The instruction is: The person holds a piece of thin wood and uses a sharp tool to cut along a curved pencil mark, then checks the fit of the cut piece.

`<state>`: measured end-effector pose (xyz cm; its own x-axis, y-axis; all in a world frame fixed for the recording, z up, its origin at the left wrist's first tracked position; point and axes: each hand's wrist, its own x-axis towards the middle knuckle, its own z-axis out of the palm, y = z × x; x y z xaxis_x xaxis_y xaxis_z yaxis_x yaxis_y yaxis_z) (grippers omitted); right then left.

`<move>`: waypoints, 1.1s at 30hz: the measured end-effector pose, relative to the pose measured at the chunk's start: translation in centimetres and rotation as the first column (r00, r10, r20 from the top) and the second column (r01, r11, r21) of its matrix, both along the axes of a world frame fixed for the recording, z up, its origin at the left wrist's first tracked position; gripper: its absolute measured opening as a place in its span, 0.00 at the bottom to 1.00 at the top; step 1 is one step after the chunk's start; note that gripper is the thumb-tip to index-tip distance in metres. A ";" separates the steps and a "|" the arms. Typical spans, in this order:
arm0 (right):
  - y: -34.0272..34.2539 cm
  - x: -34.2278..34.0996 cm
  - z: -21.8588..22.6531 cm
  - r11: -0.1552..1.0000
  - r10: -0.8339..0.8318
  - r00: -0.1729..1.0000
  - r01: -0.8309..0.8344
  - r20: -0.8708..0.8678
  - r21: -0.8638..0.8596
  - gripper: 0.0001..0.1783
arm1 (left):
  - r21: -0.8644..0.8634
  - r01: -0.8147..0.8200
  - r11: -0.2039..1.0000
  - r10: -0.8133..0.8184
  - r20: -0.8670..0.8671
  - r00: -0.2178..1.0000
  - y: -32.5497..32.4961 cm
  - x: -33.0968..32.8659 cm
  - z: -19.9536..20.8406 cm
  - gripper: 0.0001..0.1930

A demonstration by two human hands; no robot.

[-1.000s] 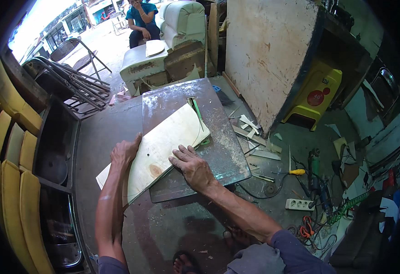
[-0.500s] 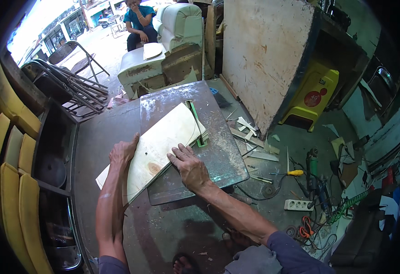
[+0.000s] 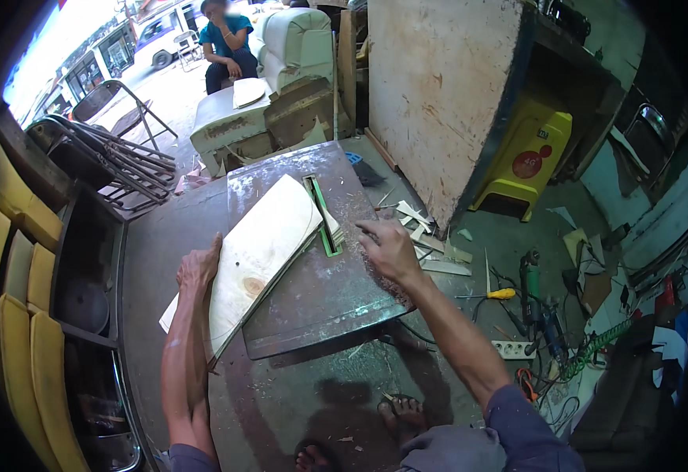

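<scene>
A pale plywood board (image 3: 259, 256) with a rounded far end and a knot lies slantwise on a dark, worn saw table (image 3: 312, 311); its edge looks layered, like several sheets stacked. My left hand (image 3: 196, 269) is closed on the board's left side, its thumb side uppermost and most fingers hidden. Beside the board's far right edge runs a green-edged blade slot (image 3: 322, 216), with thin wood offcuts (image 3: 333, 226) lying against it. Over the sawdust on the table's right side, my right hand (image 3: 391, 248) is off the board, index finger stretched toward the slot, nothing visible in it.
Wood scraps (image 3: 415, 220) litter the floor at right, near a yellow-handled screwdriver (image 3: 501, 294), a green grinder (image 3: 529, 275) and a power strip (image 3: 513, 349). Folding chairs (image 3: 116, 153) lean at far left. Beyond the table, a person (image 3: 228, 47) sits by a torn armchair (image 3: 297, 86).
My right hand has lifted off the board and moved right, past the slot. Its index finger now stretches out. The left hand keeps its place on the board while the whole view shifts slightly.
</scene>
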<state>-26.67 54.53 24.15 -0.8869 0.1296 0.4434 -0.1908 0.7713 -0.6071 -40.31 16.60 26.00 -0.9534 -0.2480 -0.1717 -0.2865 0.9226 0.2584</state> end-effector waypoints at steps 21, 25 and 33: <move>2.2 -5.5 -2.2 0.961 0.160 0.981 -0.129 -0.112 0.245 0.14 | -0.002 0.006 1.000 -0.006 -0.001 1.000 0.7 1.2 -1.9 0.52; 2.2 -6.2 -2.4 0.975 -0.015 0.996 0.034 -0.088 0.221 0.18 | -0.012 -0.005 1.000 0.005 -0.015 1.000 0.4 0.8 -2.3 0.52; 1.5 -4.5 -1.6 0.974 0.154 0.988 -0.152 -0.004 0.168 0.26 | -0.003 0.012 1.000 -0.012 -0.003 1.000 0.5 1.2 -1.9 0.53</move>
